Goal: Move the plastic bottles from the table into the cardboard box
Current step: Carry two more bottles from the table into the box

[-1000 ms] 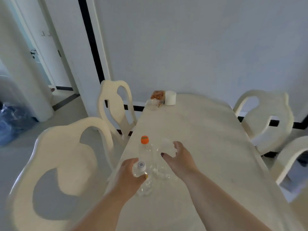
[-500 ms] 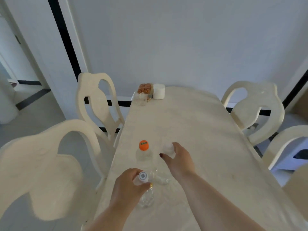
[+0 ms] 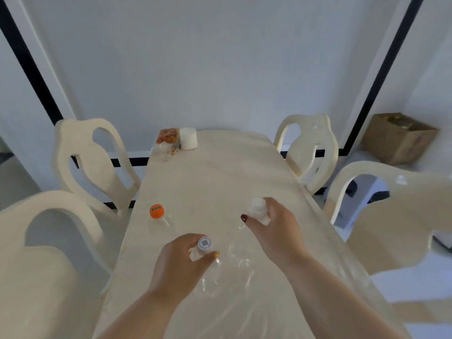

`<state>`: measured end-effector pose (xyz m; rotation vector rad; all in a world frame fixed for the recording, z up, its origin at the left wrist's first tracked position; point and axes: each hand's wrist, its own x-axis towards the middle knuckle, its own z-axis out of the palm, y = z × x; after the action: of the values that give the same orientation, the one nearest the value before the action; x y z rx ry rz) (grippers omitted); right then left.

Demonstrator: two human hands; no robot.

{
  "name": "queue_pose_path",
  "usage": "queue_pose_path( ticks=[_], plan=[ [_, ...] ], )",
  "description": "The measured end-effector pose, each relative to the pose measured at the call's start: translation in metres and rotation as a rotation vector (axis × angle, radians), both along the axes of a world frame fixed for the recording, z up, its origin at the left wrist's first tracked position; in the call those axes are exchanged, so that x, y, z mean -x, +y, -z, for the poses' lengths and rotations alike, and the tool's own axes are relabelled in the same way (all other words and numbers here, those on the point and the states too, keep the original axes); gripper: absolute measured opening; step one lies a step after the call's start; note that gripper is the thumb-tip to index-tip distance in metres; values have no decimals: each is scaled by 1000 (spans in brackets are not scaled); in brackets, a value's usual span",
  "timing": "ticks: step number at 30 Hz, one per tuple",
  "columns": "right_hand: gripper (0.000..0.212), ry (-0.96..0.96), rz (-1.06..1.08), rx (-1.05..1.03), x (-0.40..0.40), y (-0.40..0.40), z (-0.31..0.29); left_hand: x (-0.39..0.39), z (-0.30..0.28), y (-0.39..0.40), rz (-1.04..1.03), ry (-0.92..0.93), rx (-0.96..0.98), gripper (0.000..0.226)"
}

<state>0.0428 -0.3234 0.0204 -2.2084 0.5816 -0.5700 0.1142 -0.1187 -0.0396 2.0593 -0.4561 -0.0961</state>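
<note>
Both hands are busy here. The left hand (image 3: 182, 264) is wrapped around the neck of a clear plastic bottle with a grey-and-white cap (image 3: 205, 243), fingers curled tight just under the cap; the see-through body hangs below, over the table (image 3: 220, 177). The right hand (image 3: 271, 227) is closed around the neck of a second clear bottle with a white cap (image 3: 256, 209), thumb pressed along the front. I can't tell whether either bottle's base is touching the tabletop, the plastic is too transparent.

A third bottle, the one with the orange cap (image 3: 156, 211), stands upright on the table at about 10 o'clock from the left hand, near the left edge and not touched by anything.

At the far end of the table, around 12 o'clock, there's a white cylindrical container (image 3: 188, 138) touching a clear bag of orange snacks (image 3: 167, 138).

The cardboard box (image 3: 398, 138) sits on the floor in the corner at roughly 2 o'clock, well apart from the table, behind the cream chairs (image 3: 308, 143).
</note>
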Motion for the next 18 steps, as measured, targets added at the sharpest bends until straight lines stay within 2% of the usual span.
queue_pose_path(
  ticks=[5, 10, 16, 18],
  plan=[
    [38, -9, 108, 90, 85, -52, -32, 51, -37, -58, 163, -100, 28, 23],
    [27, -46, 221, 144, 182, -104, -61, 119, -79, -124, 313, -183, 56, 31],
    [35, -57, 284, 153, 315, -169, -91, 229, -126, -210, 466, -241, 122, 26],
    [30, -55, 325, 157, 369, -193, -97, 275, -133, -241, 525, -257, 122, 28]
  ],
)
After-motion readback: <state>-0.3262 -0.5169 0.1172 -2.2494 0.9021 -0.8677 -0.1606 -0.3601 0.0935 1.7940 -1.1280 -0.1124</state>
